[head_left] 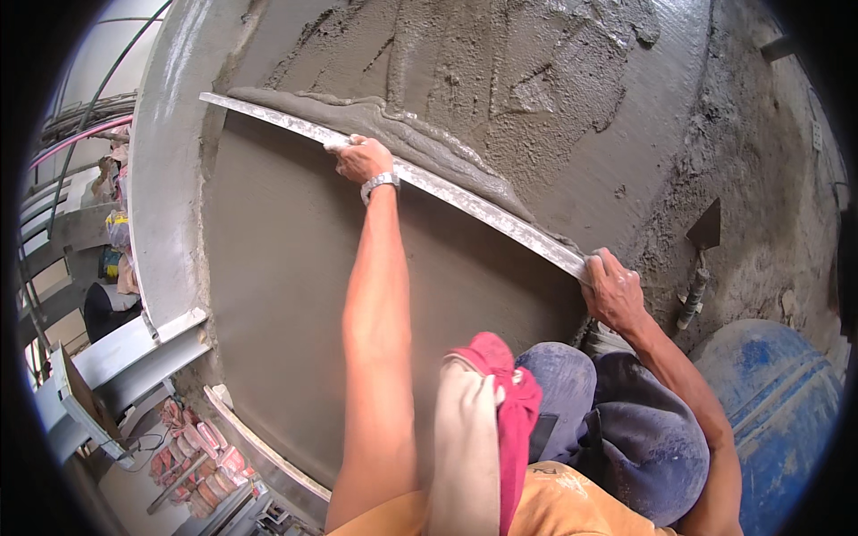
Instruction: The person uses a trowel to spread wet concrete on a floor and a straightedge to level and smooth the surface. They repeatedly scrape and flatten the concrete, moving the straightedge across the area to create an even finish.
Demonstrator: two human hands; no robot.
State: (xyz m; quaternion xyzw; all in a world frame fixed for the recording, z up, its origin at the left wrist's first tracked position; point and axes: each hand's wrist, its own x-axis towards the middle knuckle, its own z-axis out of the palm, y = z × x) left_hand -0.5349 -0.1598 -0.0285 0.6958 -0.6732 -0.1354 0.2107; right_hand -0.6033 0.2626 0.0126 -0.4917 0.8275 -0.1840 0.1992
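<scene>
Head view: the left hand (365, 159) is gripping the straightedge (474, 205) left of its middle; the right hand (614, 293) is gripping its right end. A wet mortar ridge (420, 145) is lying along its far edge. The smooth area (277, 259) on its near side is looking levelled; the rough area (572, 76) beyond it is apparently awaiting levelling. A trowel (706, 227) and blue drum (769, 406) are resting right of the straightedge, a grey beam (147, 350) lower left
</scene>
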